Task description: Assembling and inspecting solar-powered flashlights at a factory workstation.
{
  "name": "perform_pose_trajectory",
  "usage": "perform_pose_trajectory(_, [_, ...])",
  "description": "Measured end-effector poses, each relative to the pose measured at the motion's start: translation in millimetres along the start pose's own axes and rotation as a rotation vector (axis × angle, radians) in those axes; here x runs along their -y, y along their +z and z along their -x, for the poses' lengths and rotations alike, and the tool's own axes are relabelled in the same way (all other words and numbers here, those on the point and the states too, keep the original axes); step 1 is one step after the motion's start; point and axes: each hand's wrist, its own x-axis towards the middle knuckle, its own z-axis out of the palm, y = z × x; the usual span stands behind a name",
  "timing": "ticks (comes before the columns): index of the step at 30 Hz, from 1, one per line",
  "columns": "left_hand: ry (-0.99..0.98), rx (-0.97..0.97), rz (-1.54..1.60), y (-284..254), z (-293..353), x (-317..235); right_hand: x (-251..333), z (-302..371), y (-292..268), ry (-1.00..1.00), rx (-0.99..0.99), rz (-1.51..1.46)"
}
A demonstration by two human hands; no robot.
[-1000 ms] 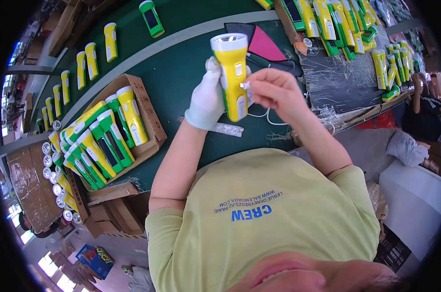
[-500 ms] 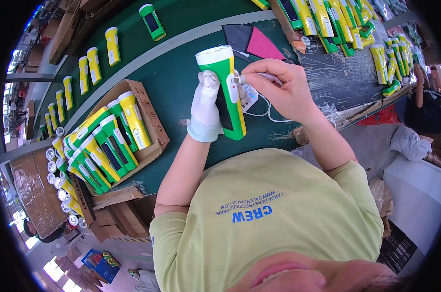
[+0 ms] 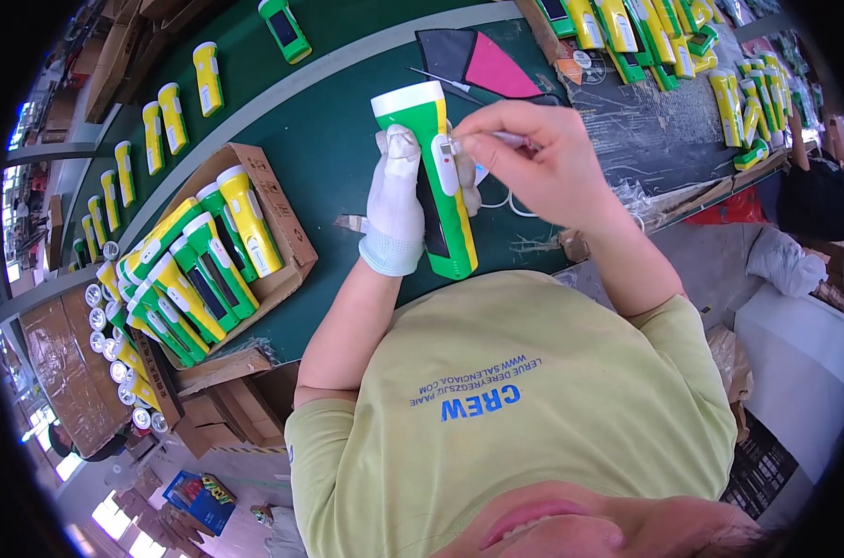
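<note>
My left hand (image 3: 394, 209), in a white glove, is wrapped around a green and yellow flashlight (image 3: 459, 228) with a white head pointing away from me. A dark panel lies along its green face, and a white switch plate (image 3: 444, 158) faces my right side. My bare right hand (image 3: 552, 167) pinches a slim, pale, pen-like piece (image 3: 515, 139), probably the end of a white cord (image 3: 522, 212). Its tip meets or nearly meets the switch plate; my fingers partly hide it, and I cannot tell whether it is plugged in.
A cardboard box (image 3: 296, 251) packed with similar flashlights stands at left. More flashlights (image 3: 208, 79) are spaced along the far green strip, and others (image 3: 645, 37) are heaped at far right. A black and pink cloth piece (image 3: 501, 70) and a thin screwdriver-like tool (image 3: 441, 78) lie beyond my hands.
The flashlight has turned slightly, its tail shifting a little right and toward me. My right hand has stayed at its switch plate, keeping the same pinch.
</note>
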Motion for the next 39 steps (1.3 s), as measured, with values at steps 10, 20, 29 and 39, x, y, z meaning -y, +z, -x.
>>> perform_pose_trajectory(10, [0.244,-0.121,-0.431,3,-6,2,-24,-2,2,0.037,0.003,0.040])
perform_pose_trajectory(20, [-0.158,-0.076,-0.068,-9,-12,12,-18,2,15,-0.054,-0.023,0.191])
perform_pose_trajectory(29, [-0.247,-0.107,0.049,-20,-19,23,-27,9,7,-0.072,0.047,0.308])
perform_pose_trajectory(39, [0.029,0.108,0.595,-55,-9,-12,-78,7,-49,0.142,-0.413,0.084])
